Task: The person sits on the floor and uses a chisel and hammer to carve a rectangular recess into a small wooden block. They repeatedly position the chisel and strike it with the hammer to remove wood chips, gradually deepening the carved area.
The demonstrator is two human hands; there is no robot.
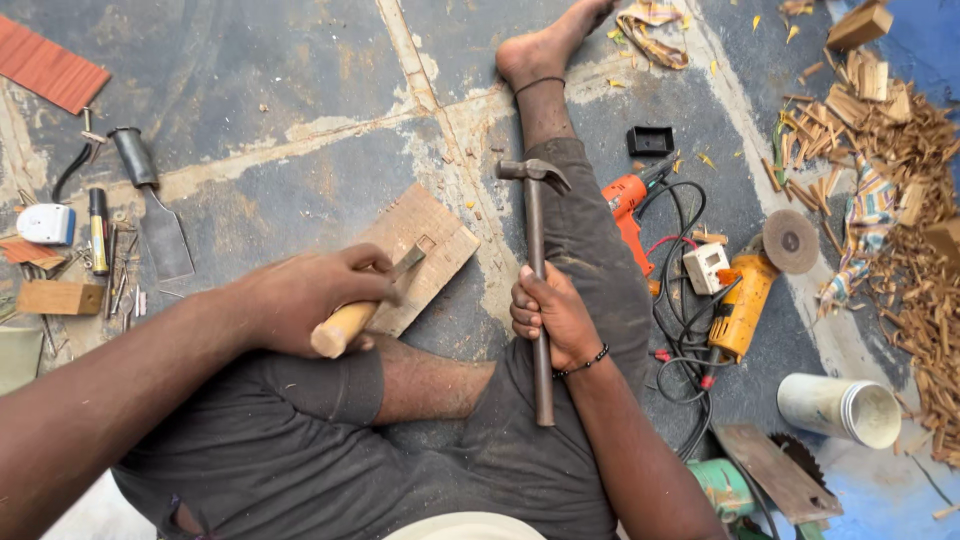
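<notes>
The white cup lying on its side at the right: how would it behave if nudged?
The cup lies on its side with its round mouth showing, so it would probably roll, likely in a curve if it tapers. It looks thin-walled and empty, so probably light. The wood scraps beside it might stop it quickly.

Left hand (305, 298) has its fingers clenched in a fist; right hand (553, 315) likewise, forearm angled inward.

Worn grey concrete floor (300, 90) with pale joint lines. A small wooden board (425, 250) lies at centre. Left of the board: a scraper (160, 220). Right of it: an orange drill (628, 205), a yellow angle grinder (750, 295), wood offcuts (900, 150).
</notes>
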